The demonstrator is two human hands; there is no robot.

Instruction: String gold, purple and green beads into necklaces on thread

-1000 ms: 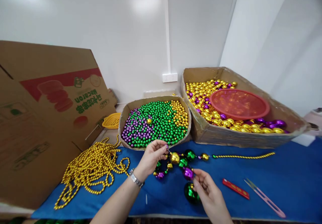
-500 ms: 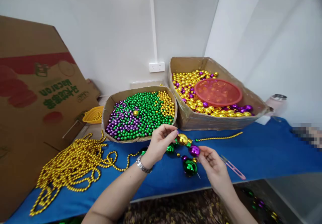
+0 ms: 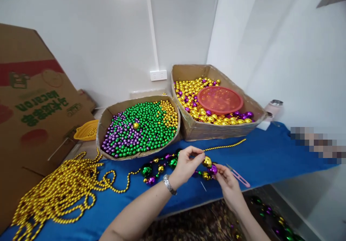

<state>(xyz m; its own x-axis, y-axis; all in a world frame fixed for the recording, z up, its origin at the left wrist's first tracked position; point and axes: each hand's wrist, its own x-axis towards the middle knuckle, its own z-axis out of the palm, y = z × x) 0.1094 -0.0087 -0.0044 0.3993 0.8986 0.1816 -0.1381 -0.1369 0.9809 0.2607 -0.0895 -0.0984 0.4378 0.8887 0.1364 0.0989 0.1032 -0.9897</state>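
My left hand (image 3: 189, 164), with a metal watch at the wrist, pinches a bead necklace beside a large gold bead (image 3: 207, 161). The fingers of my right hand (image 3: 228, 183) close on the shiny purple bead (image 3: 212, 169) next to it. More of the necklace, with a green bead (image 3: 146, 170) and smaller gold and purple ones, lies on the blue cloth (image 3: 270, 161) behind and beneath my left hand. A thin white stick-like piece (image 3: 203, 186) rests below my hands. Close to my right fingers lies a pink-handled tool (image 3: 242, 179); its exact kind is unclear.
One cardboard box (image 3: 137, 157) holds small green, purple and gold beads. A larger box (image 3: 216, 132) holds bigger beads and a red basin (image 3: 220, 100). Gold bead strings (image 3: 62, 187) pile up at left, near a yellow basket (image 3: 86, 130). A pink flask (image 3: 274, 107) stands at right.
My view has turned right, so the boxes appear further left. The large green bead that hung below my hands is no longer there; a gold bead shows near that spot.
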